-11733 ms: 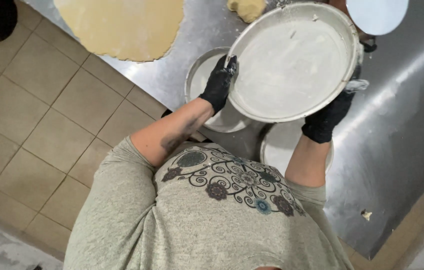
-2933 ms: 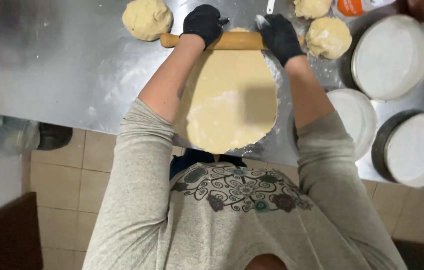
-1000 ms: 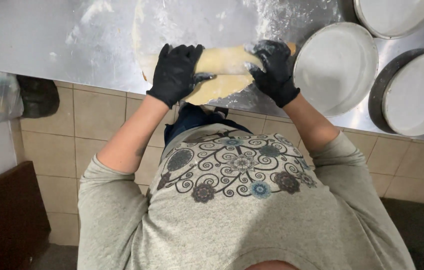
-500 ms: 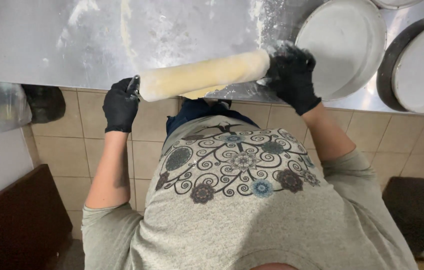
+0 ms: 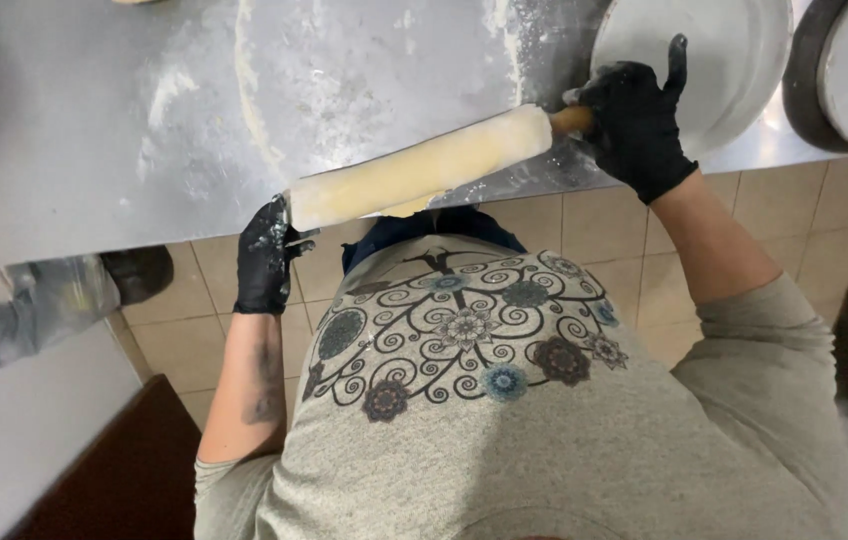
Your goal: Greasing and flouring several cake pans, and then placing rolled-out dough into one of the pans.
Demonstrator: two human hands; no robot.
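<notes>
black gloves (image 5: 634, 120), pale dough (image 5: 424, 170), grey patterned shirt (image 5: 504, 420)

Packages, labels, signs, screens: none that I can see, neither on the tabletop (image 5: 64, 130) far from me nor on the floor near me.

Floured steel table (image 5: 94, 120) open leftward; round pans (image 5: 734, 60) crowd right edge.

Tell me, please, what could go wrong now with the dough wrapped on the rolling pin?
1. The dough sheet on the rolling pin hangs past the steel table's edge; a loose flap underneath might unroll or tear.
2. The left hand grips only the pin's end, so it may slip.
</notes>
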